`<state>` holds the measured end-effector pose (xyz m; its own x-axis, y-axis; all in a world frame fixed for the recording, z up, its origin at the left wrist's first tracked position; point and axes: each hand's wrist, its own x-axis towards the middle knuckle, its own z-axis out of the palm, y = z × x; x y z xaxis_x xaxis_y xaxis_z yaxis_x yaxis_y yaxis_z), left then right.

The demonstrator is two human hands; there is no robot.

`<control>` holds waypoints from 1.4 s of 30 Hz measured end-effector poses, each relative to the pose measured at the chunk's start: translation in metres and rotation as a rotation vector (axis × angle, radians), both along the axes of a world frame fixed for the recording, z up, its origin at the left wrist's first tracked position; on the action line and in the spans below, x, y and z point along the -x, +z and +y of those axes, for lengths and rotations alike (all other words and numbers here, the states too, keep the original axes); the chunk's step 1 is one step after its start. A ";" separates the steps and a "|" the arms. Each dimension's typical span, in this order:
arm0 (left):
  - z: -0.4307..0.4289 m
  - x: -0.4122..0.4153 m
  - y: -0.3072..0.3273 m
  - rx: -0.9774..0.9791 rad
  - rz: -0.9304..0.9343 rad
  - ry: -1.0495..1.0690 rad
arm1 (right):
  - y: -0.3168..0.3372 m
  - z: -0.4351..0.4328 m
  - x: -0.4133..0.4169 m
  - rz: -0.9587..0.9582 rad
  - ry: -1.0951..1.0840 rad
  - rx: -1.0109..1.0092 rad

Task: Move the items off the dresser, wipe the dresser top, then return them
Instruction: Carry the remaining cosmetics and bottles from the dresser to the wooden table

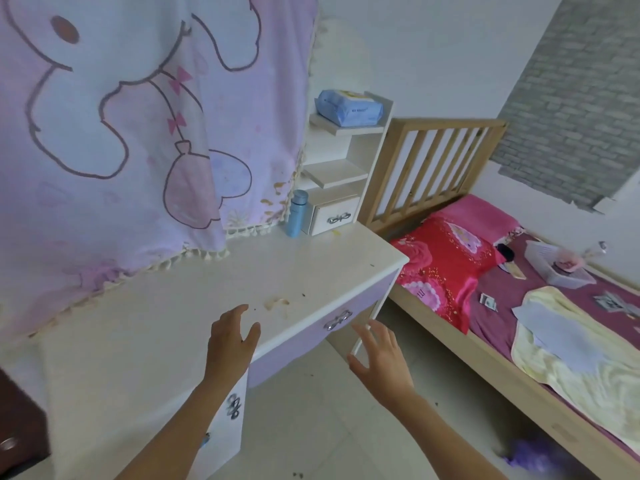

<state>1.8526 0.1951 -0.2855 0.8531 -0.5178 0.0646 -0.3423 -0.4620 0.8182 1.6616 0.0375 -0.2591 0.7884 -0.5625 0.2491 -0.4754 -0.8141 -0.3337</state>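
The white dresser top (180, 299) carries a brownish stain (276, 302) and a few dark specks near its front edge. At the back right corner stands a light blue bottle (296, 213), upright, beside a small white drawer box (332, 214). A blue pack of wipes (349, 107) lies on the top shelf of the white shelf unit (346, 171). My left hand (231, 337) hovers over the dresser's front edge, fingers relaxed, holding nothing. My right hand (381, 356) is spread open in front of the dresser's right corner, empty.
A pink cartoon-print cloth (131, 126) hangs over the dresser's back. A wooden bed (491, 355) on the right holds a red pillow (446, 261), a yellow blanket (571, 358), papers and a clear bin (557, 268). Tiled floor lies below, with something purple (530, 457) by the bed.
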 end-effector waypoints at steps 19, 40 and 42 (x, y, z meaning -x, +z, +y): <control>-0.231 -0.089 -0.033 -0.114 0.034 0.061 | -0.011 -0.262 -0.124 -0.017 0.040 -0.157; -0.380 -0.244 -0.063 0.111 0.328 0.266 | -0.028 -0.332 -0.329 0.035 0.284 -0.434; -0.394 -0.255 -0.065 0.171 0.375 0.288 | -0.030 -0.337 -0.334 0.044 0.290 -0.428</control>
<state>2.1080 -0.1987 -0.3509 0.9406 -0.2665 -0.2105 0.1115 -0.3432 0.9326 1.9959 -0.2991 -0.2890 0.9317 -0.3632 0.0079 -0.2712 -0.7097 -0.6503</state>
